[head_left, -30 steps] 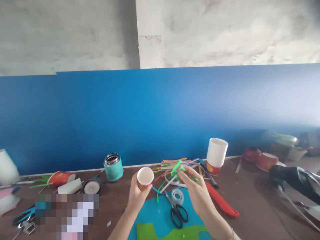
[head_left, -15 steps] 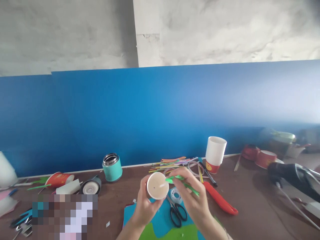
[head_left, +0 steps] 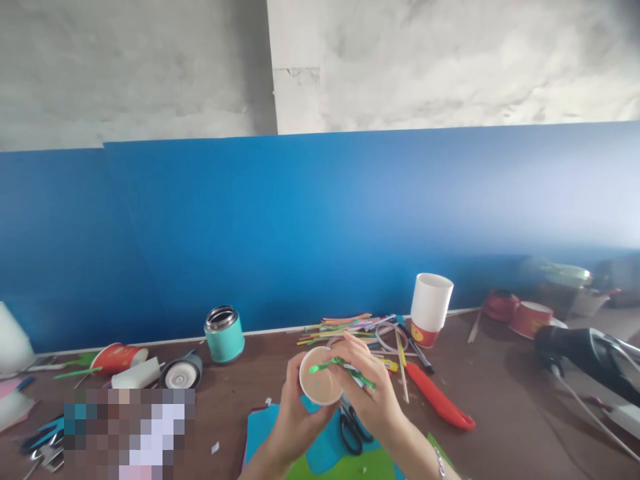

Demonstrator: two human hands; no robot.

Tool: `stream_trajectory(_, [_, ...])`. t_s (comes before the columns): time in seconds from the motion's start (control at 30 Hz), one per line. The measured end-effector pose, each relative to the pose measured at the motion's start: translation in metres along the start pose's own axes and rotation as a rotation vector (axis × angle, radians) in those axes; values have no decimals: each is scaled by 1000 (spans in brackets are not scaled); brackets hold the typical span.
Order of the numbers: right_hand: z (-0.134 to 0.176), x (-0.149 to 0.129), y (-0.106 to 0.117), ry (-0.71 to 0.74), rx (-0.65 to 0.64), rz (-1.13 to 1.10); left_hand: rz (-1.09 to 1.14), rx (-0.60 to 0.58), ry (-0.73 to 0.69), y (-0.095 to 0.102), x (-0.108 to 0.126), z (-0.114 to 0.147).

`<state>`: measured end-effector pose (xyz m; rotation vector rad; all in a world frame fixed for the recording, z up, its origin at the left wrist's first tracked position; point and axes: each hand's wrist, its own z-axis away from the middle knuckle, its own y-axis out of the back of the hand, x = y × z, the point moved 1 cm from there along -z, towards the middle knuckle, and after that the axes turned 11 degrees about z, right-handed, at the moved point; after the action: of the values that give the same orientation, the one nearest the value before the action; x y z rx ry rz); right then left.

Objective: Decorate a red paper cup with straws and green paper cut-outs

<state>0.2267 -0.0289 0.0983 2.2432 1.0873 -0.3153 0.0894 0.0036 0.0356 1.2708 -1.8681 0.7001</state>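
Note:
My left hand [head_left: 297,408] is wrapped round a paper cup [head_left: 316,390], its open mouth tipped toward me. Between the fingers of my right hand [head_left: 371,387] is a thin bright green strip [head_left: 324,366], one end reaching over the cup's mouth. Whether its tip touches the inside of the cup I cannot tell. Below my hands lie black-handled scissors [head_left: 350,432], partly hidden by my right hand, on a blue sheet [head_left: 263,427]. A green sheet [head_left: 333,470] overlaps the blue one at the front.
Behind my hands lies a pile of coloured strips [head_left: 345,325]. A white and red paper cup [head_left: 431,310] stands to its right, with a long red object [head_left: 440,399] in front. At left are a teal thermos [head_left: 225,341] and its dark lid [head_left: 183,375]. A black tool [head_left: 575,350] lies far right.
My right hand has moved left and closer to the cup, bringing the green strip's end over its mouth. The cup has shifted slightly right. The white tape roll beside the scissors is now covered.

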Motion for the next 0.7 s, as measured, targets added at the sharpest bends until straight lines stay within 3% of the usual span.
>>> stream_trajectory(0.7, [1,-6,0,0,14,2,-10,-18,5,-2,-3,2])
